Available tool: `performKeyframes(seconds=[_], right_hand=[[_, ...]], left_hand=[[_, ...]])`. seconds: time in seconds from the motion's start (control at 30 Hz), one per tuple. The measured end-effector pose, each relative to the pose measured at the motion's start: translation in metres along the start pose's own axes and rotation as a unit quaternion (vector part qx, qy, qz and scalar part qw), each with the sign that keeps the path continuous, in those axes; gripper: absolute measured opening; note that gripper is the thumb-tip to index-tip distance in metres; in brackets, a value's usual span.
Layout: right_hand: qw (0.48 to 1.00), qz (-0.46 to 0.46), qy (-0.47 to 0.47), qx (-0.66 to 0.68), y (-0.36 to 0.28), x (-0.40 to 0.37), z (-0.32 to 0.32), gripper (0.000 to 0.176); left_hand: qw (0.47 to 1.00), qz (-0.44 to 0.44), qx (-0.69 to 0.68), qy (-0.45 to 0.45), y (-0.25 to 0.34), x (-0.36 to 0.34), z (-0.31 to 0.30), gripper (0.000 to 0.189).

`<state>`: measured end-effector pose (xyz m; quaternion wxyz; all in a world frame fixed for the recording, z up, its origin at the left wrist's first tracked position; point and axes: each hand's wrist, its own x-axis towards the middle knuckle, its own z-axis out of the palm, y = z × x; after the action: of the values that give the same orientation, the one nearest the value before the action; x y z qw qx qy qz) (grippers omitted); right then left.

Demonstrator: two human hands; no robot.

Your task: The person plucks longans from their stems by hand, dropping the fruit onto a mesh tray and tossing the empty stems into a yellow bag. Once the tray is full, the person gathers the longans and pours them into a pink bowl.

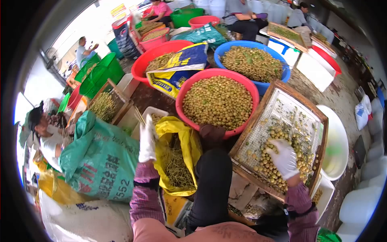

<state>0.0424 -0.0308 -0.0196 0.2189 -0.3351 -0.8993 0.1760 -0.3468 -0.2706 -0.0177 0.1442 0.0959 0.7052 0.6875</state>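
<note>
While the right hand (282, 158) is spread over round fruits (264, 163) in the mesh tray (282, 105), whose raised rim presumably contains them, the left hand (148, 141) apparently pinches thin stems (140, 116) beside the yellow bag (192, 141).

The brown, patchy floor (342, 97) shows between the containers, strewn with small scraps; a blue tub (264, 86) stands on it at the far middle, a red tub (139, 72) to its left; at the right sit a wide white basin (336, 139) and a white bag (363, 112).
</note>
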Motion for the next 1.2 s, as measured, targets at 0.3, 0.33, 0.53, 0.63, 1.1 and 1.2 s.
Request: performKeyframes(seconds=[0.3, 0.33, 0.53, 0.63, 1.1, 1.2], right_hand=[[0.983, 0.056, -0.142, -0.104, -0.008, 0.034, 0.082, 0.028], [0.980, 0.055, -0.147, -0.124, -0.009, 0.038, 0.088, 0.027], [0.995, 0.058, -0.077, -0.035, -0.007, 0.035, 0.086, 0.023], [0.931, 0.211, -0.090, 0.285, -0.001, 0.017, 0.053, 0.022], [0.966, 0.210, 0.136, -0.060, 0.098, -0.077, -0.035, 0.037], [0.959, 0.249, 0.055, -0.124, 0.159, -0.075, -0.032, 0.033]], left_hand=[[0.694, -0.008, 0.716, -0.078, -0.248, -0.011, -0.002, 0.044], [0.700, -0.008, 0.710, -0.077, -0.254, -0.001, -0.001, 0.043], [0.689, -0.120, 0.639, -0.320, -0.205, 0.064, -0.017, 0.051], [0.665, -0.088, 0.642, -0.372, -0.126, 0.074, -0.013, 0.047], [0.575, 0.333, 0.336, -0.668, 0.031, -0.146, 0.324, 0.034], [0.505, 0.382, 0.362, -0.684, -0.015, -0.193, 0.377, 0.039]])
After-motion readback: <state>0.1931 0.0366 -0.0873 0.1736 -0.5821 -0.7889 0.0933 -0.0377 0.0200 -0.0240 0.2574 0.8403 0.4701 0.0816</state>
